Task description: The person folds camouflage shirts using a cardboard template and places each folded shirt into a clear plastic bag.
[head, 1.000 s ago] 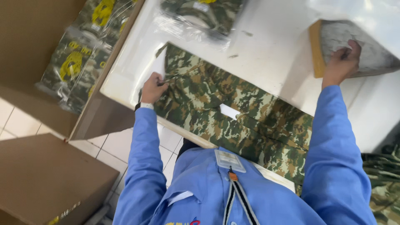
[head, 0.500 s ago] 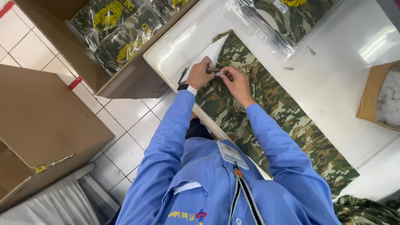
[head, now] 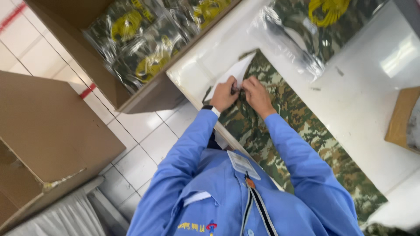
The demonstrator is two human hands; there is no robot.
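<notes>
Left hand (head: 224, 94) and right hand (head: 257, 95) both pinch a white paper tag (head: 232, 75) at the camouflage garment's (head: 288, 126) end on the bench (head: 363, 100).

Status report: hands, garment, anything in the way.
Left hand and right hand together, pinching a white tag at the camouflage garment edge. Bagged garment lies beside it, apart.
</notes>
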